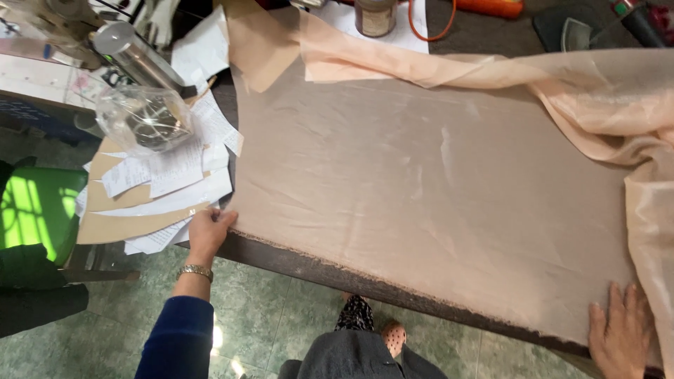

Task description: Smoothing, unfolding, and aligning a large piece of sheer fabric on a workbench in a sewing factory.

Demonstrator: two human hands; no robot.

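A large sheet of pale peach fabric (421, 189) lies spread flat over a dark table (316, 270). My left hand (208, 231) pinches the fabric's near left corner at the table edge; a gold watch sits on that wrist above a blue sleeve. My right hand (621, 333) lies flat, fingers apart, pressing the fabric's near right edge. Loose folds of the same fabric (618, 105) are bunched along the far and right sides.
Paper sheets and brown cardboard pattern pieces (140, 203) are piled left of the fabric, with a clear plastic bag (144, 116) and a metal cylinder (133, 56) behind. A brown jar (374, 15) and orange cord stand at the far edge. A green stool (38, 210) is on the tiled floor.
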